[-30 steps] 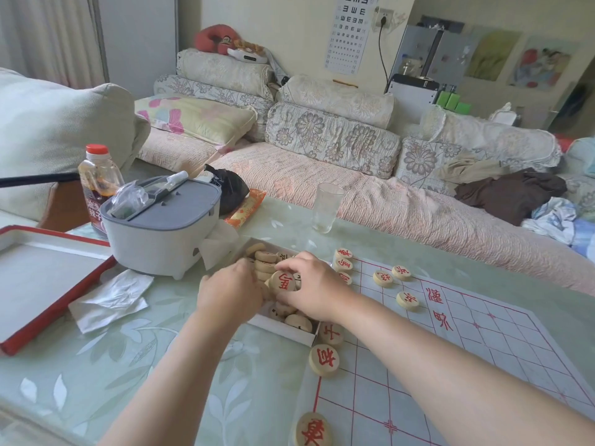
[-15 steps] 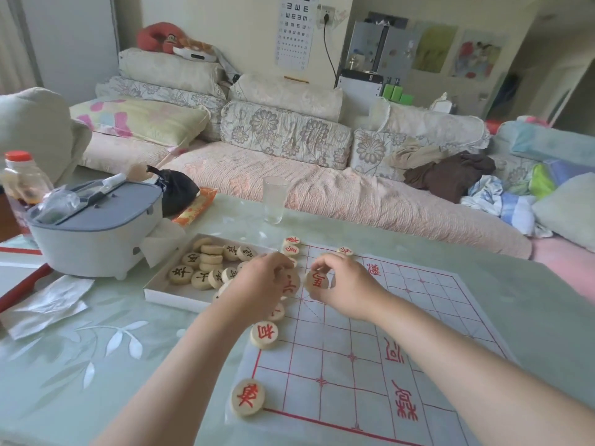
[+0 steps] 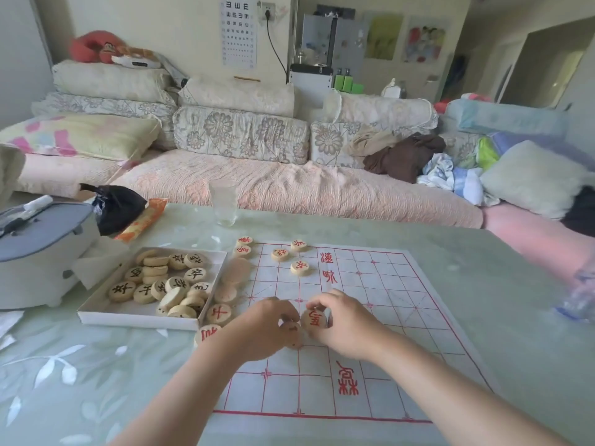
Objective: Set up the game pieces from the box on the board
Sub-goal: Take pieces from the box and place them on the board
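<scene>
Round pale wooden game pieces (image 3: 167, 284) mostly lie in the shallow white cardboard box (image 3: 138, 318). The box sits at nine o'clock from the white paper board with red lines (image 3: 386, 317). A few pieces with red signs are set on the board's far corner, at about eleven o'clock from the hands.

I see the right hand (image 3: 347, 326) with curled fingers, pinching one red-marked piece (image 3: 313, 319) by its edge, low over the middle of the board. The left hand (image 3: 260, 329) is just beside it at nine o'clock. Its fingers bend round a second piece (image 3: 292, 335), which is blurry and mostly hidden.

Here is what I think could go wrong. The hands are very close, so one piece may bump the other and slip out. The left arm hangs near the edge pieces (image 3: 219, 313) by the box and could knock them off their spots. The board is thin paper, so a push may slide or crinkle it and shift the pieces already set. The clear drinking glass (image 3: 222, 202) at twelve o'clock is well apart and looks safe.
</scene>
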